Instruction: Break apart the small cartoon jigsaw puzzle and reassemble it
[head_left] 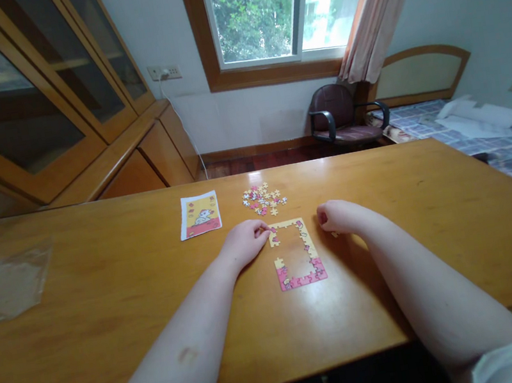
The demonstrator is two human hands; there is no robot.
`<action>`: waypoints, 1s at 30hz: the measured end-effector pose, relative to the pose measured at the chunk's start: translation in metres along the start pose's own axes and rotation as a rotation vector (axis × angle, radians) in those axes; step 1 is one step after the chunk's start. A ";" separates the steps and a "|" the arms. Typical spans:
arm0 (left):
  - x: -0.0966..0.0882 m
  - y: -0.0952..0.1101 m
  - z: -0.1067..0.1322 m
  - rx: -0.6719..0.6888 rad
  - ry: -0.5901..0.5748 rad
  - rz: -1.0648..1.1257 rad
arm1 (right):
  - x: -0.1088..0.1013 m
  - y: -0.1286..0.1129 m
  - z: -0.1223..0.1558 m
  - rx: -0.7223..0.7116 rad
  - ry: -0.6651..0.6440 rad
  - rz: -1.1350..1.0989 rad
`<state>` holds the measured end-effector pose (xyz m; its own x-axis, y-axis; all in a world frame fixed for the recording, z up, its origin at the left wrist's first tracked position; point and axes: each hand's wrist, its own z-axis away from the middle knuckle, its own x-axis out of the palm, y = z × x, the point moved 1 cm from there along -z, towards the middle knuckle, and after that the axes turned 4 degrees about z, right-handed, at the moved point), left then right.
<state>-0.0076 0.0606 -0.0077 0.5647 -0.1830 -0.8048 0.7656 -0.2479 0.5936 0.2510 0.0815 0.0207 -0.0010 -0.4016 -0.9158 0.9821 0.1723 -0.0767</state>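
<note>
A partly joined jigsaw puzzle point(302, 280) lies flat on the table, a rectangular border of yellow and pink pieces with an open middle and a gap on its left side. My left hand point(246, 243) rests at the border's upper left edge, fingertips closed together against it. To the right of the border is my right hand point(340, 215), its fingers curled; whatever they hold is hidden. A loose yellow puzzle piece point(335, 234) shows partly beneath that hand. Beyond the border sits a pile of loose puzzle pieces point(262, 202).
A printed picture sheet point(199, 216) with a white animal on yellow and pink lies left of the pile. A clear plastic bag point(8, 285) is at the table's far left. Past the wooden table point(407, 193) stand a chair point(338, 114), a bed and a cabinet point(109, 156).
</note>
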 end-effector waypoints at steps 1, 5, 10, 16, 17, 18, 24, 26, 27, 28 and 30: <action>0.000 0.000 0.000 -0.002 -0.002 0.001 | -0.001 -0.001 0.002 0.007 -0.018 -0.019; 0.000 0.000 0.000 -0.001 -0.002 0.007 | -0.003 -0.007 0.009 0.025 -0.062 -0.084; 0.000 0.000 0.001 0.003 0.002 0.009 | -0.005 -0.010 0.015 0.016 -0.080 -0.103; 0.000 0.000 0.000 0.011 0.008 0.015 | -0.005 -0.007 0.008 -0.056 0.075 -0.190; 0.000 0.001 0.000 0.016 0.014 0.018 | -0.004 -0.007 0.006 -0.090 0.137 -0.238; -0.001 0.002 0.001 0.024 0.022 0.023 | -0.002 -0.009 0.003 -0.121 0.188 -0.308; -0.005 0.013 0.006 0.164 0.084 0.104 | 0.020 -0.035 -0.009 -0.225 0.219 -0.970; -0.007 0.016 0.008 0.194 0.092 0.101 | 0.028 -0.046 -0.010 -0.262 0.215 -1.104; -0.007 0.018 0.008 0.201 0.091 0.094 | 0.031 -0.051 -0.010 -0.282 0.215 -1.150; -0.008 0.018 0.009 0.206 0.088 0.087 | 0.034 -0.055 -0.010 -0.299 0.219 -1.179; -0.008 0.020 0.010 0.215 0.080 0.079 | 0.037 -0.060 -0.009 -0.320 0.245 -1.216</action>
<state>-0.0001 0.0477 0.0103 0.6492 -0.1361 -0.7483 0.6396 -0.4347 0.6340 0.1908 0.0642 -0.0121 -0.9296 -0.2830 -0.2360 0.2362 0.0340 -0.9711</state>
